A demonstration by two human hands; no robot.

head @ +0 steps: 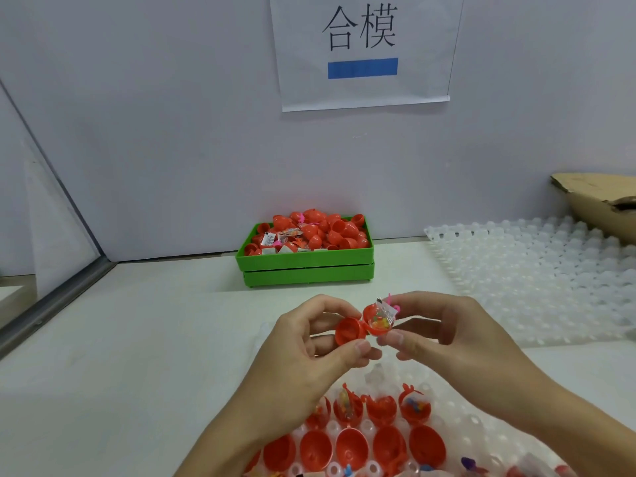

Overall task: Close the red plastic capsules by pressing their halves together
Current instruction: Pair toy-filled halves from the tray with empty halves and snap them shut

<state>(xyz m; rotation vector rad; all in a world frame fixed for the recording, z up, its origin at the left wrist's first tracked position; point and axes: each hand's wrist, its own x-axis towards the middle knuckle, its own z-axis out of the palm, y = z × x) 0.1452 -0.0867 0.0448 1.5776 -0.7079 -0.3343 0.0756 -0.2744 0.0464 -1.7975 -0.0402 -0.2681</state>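
Nearest the camera, a clear dimpled tray [457,438] at the desk's near edge seats open red capsules [351,445], some already filled. Above it, the left hand [309,356] pinches the empty half [349,333] of a hinged capsule, while the right hand [447,332] pinches the filled half [378,321]; each grip is narrow. A clear packet and pink toy [390,304] poke above the rim, so pressing now would likely trap them and leave the seam unlatched, or pop the contents out.

A bin [306,259] of capsules [320,232] stands behind both hands, with a dimpled tray [537,270] to its right.
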